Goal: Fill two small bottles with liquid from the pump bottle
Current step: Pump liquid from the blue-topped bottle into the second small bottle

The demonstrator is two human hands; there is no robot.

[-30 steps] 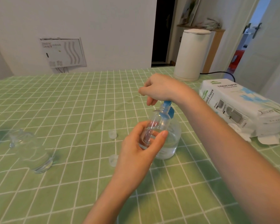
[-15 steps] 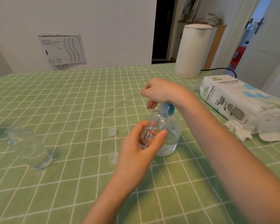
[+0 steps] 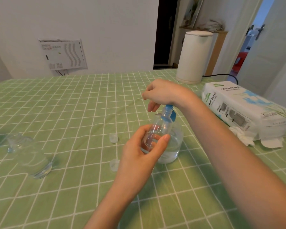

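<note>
1. Fingers (image 3: 139,134) of the left hand (image 3: 139,156) are wrapped round the small bottle (image 3: 158,128). It is held off the worktop (image 3: 89,187), tilted, with its mouth up against the spout.
2. The grip and tilt match those of a second ago. What lies in the bottle's base is hidden behind the hand, so I cannot tell how full it is.
3. Two loose caps (image 3: 114,165) lie just left of that hand, and a second clear bottle (image 3: 30,156) lies well apart to the left. None of these has moved.
4. The pump bottle (image 3: 173,144) stands directly behind the small one, partly full.
5. The right hand (image 3: 162,95) rests on the blue pump head (image 3: 169,111). Its fingers hang loosely bent and clasp nothing that shows.
6. A short length of blue stem shows below the palm, about as much as before. Only the view has shifted a little.
7. Judgement: pumping is mid-way on the first bottle, and the second is not yet begun.
8. A tissue pack (image 3: 238,104) and a white canister (image 3: 194,57) stand beyond.
</note>
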